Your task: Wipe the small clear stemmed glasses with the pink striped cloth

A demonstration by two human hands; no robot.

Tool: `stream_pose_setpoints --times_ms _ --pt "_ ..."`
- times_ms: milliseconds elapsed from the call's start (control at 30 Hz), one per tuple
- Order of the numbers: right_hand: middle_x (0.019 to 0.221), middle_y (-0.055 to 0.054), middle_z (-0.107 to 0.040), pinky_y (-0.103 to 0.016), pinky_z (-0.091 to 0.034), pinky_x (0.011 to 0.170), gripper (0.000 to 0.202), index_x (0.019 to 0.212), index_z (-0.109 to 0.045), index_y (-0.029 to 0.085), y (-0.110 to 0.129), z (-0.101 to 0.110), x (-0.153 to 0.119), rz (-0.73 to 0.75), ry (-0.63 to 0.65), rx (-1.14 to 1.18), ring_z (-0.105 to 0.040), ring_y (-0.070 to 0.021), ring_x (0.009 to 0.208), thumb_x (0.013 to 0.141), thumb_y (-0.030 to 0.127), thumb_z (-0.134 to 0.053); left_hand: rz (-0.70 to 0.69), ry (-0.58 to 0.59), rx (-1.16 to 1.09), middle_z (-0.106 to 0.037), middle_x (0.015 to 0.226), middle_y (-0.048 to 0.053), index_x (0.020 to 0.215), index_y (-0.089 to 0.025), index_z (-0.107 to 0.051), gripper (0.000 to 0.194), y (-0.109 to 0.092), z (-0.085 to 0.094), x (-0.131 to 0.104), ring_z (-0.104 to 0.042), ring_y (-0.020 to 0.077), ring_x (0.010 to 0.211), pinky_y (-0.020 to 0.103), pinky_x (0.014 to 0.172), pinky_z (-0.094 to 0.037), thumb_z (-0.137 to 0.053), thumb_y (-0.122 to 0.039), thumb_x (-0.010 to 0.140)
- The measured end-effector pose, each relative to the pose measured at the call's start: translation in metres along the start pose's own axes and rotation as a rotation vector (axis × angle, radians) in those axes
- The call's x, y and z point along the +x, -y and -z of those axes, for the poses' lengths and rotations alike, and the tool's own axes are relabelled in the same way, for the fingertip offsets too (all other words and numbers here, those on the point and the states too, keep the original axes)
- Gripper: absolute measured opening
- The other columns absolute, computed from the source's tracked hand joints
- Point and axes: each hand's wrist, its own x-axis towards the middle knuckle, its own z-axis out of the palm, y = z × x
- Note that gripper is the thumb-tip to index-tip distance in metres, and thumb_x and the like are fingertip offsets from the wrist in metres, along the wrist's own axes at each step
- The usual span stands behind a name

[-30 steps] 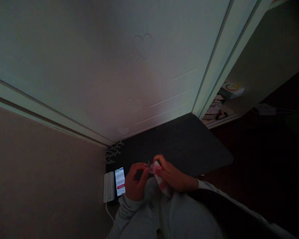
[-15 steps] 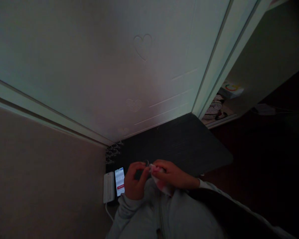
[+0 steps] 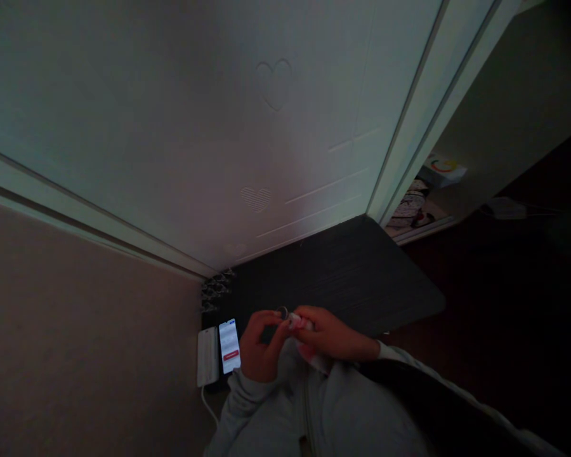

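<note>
Over the front edge of the dark tabletop [image 3: 333,273], my two hands meet close to my body. Thumb and fingers of my left hand [image 3: 261,346] are pinched on a small round ring [image 3: 283,308], which pokes up above the fingertips. A soft pink-and-white cloth-like piece [image 3: 310,355] is gripped in my right hand [image 3: 330,333]. Its top end sits at the left fingertips, beside the ring, and its lower part hangs down in front of my grey top. Dim light hides whether ring and soft piece are joined.
A lit phone [image 3: 229,346] lies left of my left hand, beside a white power strip [image 3: 208,357] with a cord. Black-and-white patterned items [image 3: 216,291] are in the back left corner. A white panel with hearts [image 3: 171,127] rises behind. An open compartment [image 3: 419,197] holds things at right.
Both hands stay together in nearly the same place. The ring shows a little more clearly and slightly further right, and the left hand has shifted slightly right.
</note>
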Motion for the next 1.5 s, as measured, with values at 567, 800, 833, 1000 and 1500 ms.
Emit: stream_pose_setpoints --times_ms 567,800,833,1000,1500 --pt "0.06 0.005 -0.042 -0.019 -0.03 0.05 0.023 0.065 -0.047 0.015 -0.004 0.0 -0.001 -0.03 -0.003 0.047 -0.037 -0.0083 0.057 0.077 0.035 -0.049 0.174 -0.08 -0.077 -0.061 0.074 0.004 0.068 -0.017 -0.059 0.013 0.011 -0.001 -0.003 -0.057 0.0165 0.074 0.029 0.069 -0.045 -0.057 -0.03 0.07" --pt "0.072 0.002 -0.052 -0.021 -0.036 0.059 0.021 0.082 -0.054 0.016 0.003 0.004 -0.002 0.017 0.01 0.075 -0.046 -0.0107 0.066 0.076 0.035 -0.051 0.439 -0.133 -0.254 -0.062 0.066 0.002 0.065 -0.016 -0.06 0.018 0.01 -0.001 0.002 -0.057 0.0148 0.065 0.026 0.062 -0.046 -0.061 -0.034 0.064" --pt "0.074 0.001 -0.053 -0.022 -0.037 0.06 0.021 0.084 -0.055 0.016 0.004 0.005 -0.002 0.034 0.042 0.066 -0.047 -0.0113 0.068 0.075 0.035 -0.053 0.468 -0.145 -0.265 -0.062 0.064 0.001 0.065 -0.016 -0.06 0.019 0.01 -0.001 0.003 -0.057 0.0145 0.063 0.025 0.06 -0.045 -0.062 -0.035 0.063" --pt "0.088 -0.003 -0.06 -0.026 -0.04 0.072 0.022 0.092 -0.058 0.016 0.003 0.01 -0.003 0.089 0.147 0.07 -0.053 -0.0147 0.08 0.076 0.03 -0.051 0.555 -0.171 -0.305 -0.059 0.055 -0.001 0.06 -0.015 -0.058 0.026 0.013 -0.002 0.004 -0.053 0.0123 0.054 0.024 0.054 -0.042 -0.062 -0.04 0.061" --pt "0.076 0.0 -0.059 -0.023 -0.039 0.064 0.009 0.078 -0.058 0.016 -0.002 0.005 -0.006 0.124 0.057 0.077 -0.053 -0.0116 0.07 0.074 0.014 -0.049 0.593 -0.006 -0.819 -0.061 0.066 0.002 0.087 -0.02 -0.056 0.031 0.019 -0.01 0.006 -0.057 0.0145 0.061 0.027 0.054 -0.044 -0.063 -0.039 0.063"
